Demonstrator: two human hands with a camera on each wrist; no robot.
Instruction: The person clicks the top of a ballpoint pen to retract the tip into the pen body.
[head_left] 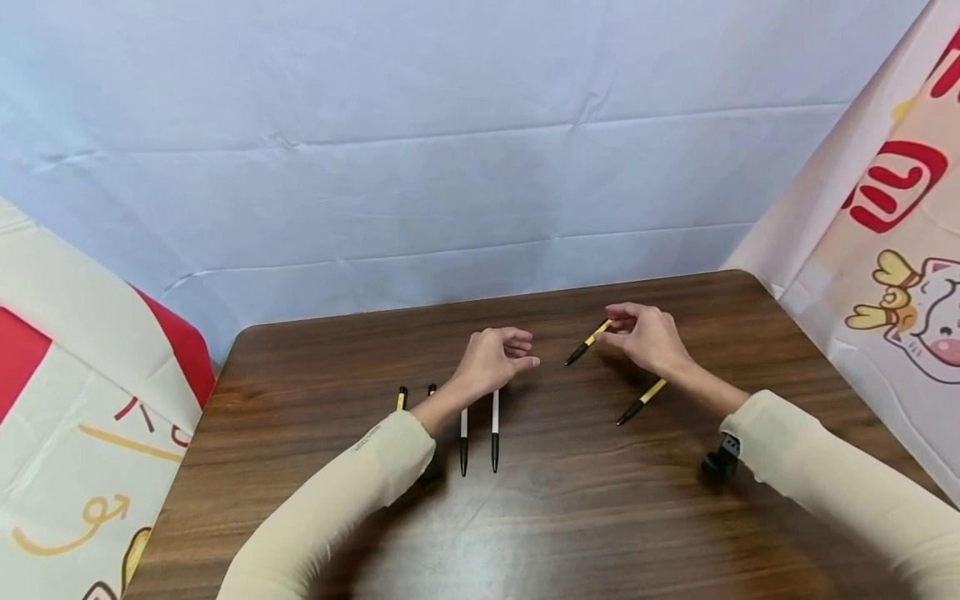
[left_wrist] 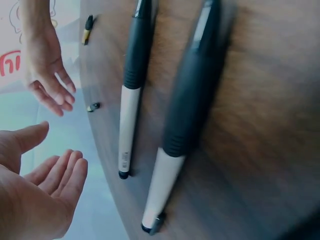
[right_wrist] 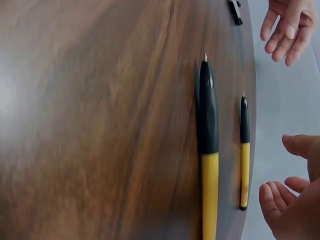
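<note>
My left hand [head_left: 487, 358] hovers over the middle of the table, holding nothing, its fingers relaxed and thumb apart. Below it lie two white pens with black grips, a left one [head_left: 464, 423] and a right one [head_left: 495, 421], both large in the left wrist view. At the right, my right hand [head_left: 647, 340] is beside a yellow pen [head_left: 602, 329] with a black grip, which its fingertips overlap in the head view. In the right wrist view that pen [right_wrist: 245, 165] lies on the table, apart from the fingers. Another yellow pen [head_left: 652, 392] lies nearer, under the right wrist.
Two more pens with black ends, one yellow pen [head_left: 402, 398] and one beside it [head_left: 431, 389], are partly hidden by the left arm. The brown wooden table [head_left: 570, 517] ends at a pale cloth backdrop [head_left: 450, 192]. Printed cloth [head_left: 885, 275] hangs at the right side.
</note>
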